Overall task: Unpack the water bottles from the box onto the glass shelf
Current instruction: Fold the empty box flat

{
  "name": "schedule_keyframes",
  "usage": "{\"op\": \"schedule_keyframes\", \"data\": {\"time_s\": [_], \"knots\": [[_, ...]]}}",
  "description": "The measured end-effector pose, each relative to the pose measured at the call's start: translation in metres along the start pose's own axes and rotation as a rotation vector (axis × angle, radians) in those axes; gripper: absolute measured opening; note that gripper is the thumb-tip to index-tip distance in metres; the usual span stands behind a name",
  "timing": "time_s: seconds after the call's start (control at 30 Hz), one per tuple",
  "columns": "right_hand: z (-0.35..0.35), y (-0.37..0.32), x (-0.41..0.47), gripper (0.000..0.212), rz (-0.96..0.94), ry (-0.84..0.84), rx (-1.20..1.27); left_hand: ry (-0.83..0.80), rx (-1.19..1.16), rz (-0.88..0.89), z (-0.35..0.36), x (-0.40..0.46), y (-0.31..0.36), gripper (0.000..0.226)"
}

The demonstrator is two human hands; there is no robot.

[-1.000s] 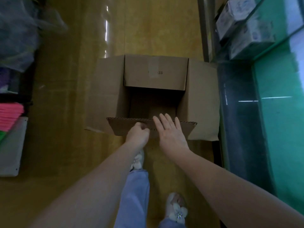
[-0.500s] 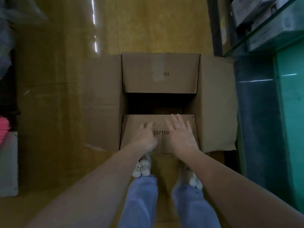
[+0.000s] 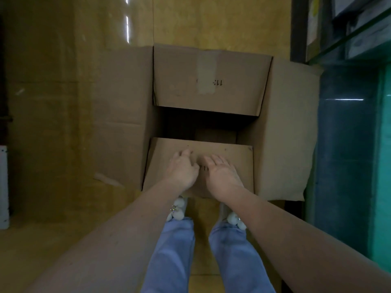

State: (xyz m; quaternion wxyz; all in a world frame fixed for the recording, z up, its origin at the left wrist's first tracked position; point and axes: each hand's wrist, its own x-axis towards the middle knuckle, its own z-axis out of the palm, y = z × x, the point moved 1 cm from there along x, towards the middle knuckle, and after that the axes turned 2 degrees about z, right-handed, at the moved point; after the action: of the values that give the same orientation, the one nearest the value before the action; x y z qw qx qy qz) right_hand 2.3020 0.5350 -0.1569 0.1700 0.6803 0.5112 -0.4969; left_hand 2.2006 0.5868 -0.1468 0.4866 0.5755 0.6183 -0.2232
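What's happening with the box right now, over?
Both hands flat on the near flap: left hand, right hand. Box open, inside dark, no bottles visible. Nothing in the way.

A glossy yellow-brown tiled floor carries an open cardboard box, its four flaps spread outward. The person's two feet in pale flower-trimmed slippers stand on the floor just beside the box's near side. A glass shelf edge shows at upper right.
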Motion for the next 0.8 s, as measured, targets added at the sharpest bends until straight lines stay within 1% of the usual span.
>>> {"op": "schedule_keyframes", "data": {"time_s": [0.07,0.2,0.3,0.43,0.53,0.63,0.8], "knots": [[-0.004,-0.005,-0.005,0.05,0.028,-0.001,0.063,0.052,-0.06,-0.025,-0.014,-0.002,-0.007,0.047],[-0.019,-0.023,0.0,0.051,0.047,-0.005,0.122,0.211,-0.127,-0.131,-0.058,0.002,-0.032,0.042],[-0.027,-0.045,0.016,0.052,0.004,0.047,0.154,0.3,-0.198,-0.202,-0.091,0.009,-0.05,0.039],[-0.028,-0.081,0.035,0.053,-0.082,0.101,0.213,0.442,-0.18,-0.221,-0.119,0.024,-0.075,0.04],[-0.02,-0.104,0.046,0.053,-0.117,0.086,0.211,0.458,-0.184,-0.232,-0.13,0.038,-0.097,0.048],[-0.012,-0.119,0.055,0.053,-0.129,0.083,0.228,0.398,-0.237,-0.285,-0.138,0.051,-0.112,0.051],[-0.01,-0.138,0.067,0.055,-0.147,0.135,0.258,0.412,-0.338,-0.369,-0.138,0.069,-0.118,0.055]]}}
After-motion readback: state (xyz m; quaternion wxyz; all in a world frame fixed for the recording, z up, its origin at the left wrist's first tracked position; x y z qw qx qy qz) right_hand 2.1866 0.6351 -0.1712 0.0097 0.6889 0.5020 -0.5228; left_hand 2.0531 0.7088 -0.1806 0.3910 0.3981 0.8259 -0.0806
